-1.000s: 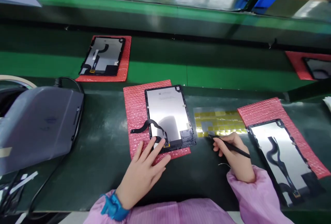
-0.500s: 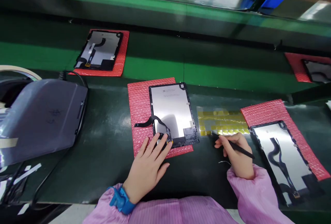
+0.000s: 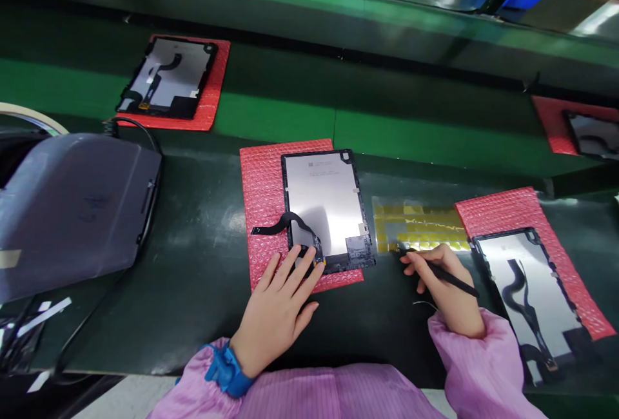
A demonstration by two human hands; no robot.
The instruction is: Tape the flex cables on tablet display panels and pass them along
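My left hand (image 3: pixel 283 309), a blue band at its wrist, lies flat with fingers spread over the lower left corner of a tablet screen panel (image 3: pixel 322 190). The panel rests silver back up on a red bubble-wrap bag (image 3: pixel 261 180). A black flex cable (image 3: pixel 271 229) curls from beneath my fingertips onto the bag. In my right hand (image 3: pixel 447 287) is a pair of black tweezers (image 3: pixel 452 279), gripped like a pen. Their tip meets the lower left of a clear sheet of yellow tape pieces (image 3: pixel 430 225); whether a piece is pinched cannot be seen.
Another screen panel (image 3: pixel 536 303) lies on a red bag at the right. Beyond the bench, a green conveyor belt (image 3: pixel 285 109) carries one panel (image 3: pixel 169 77) at left and another (image 3: pixel 597 132) at far right. A grey machine (image 3: pixel 77 206) with a cable stands left.
The belt and the panels on it have shifted left. My view has tilted slightly. Both hands keep nearly the same places, with the tweezers' tip still at the tape sheet.
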